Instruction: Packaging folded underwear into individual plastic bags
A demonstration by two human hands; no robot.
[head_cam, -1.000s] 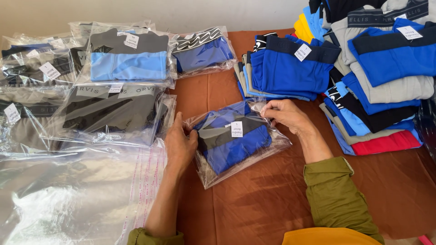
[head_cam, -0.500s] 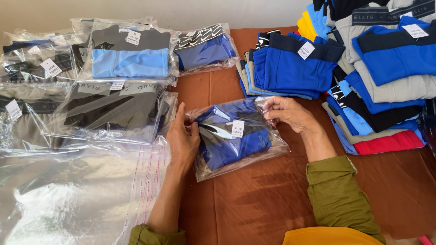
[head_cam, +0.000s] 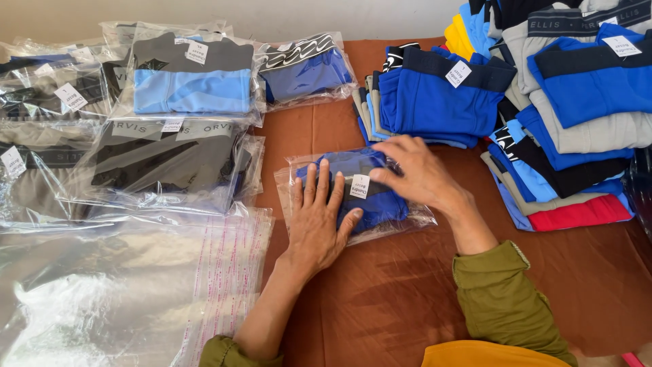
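Head view: flat hands [head_cam: 319, 224] on bagged underwear [head_cam: 370, 204]

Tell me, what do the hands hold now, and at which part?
Both press the bagged blue garment flat: left hand on its left half, right hand on its top right.

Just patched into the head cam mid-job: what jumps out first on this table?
Dead centre, both hands press flat on a clear bag holding blue underwear: the left hand on its near-left side, the right hand across its top. To the right rises a bright stack of unbagged blue, grey and red underwear. To the left lie already bagged pairs and, nearest the camera, a sheaf of empty clear bags on the brown table.
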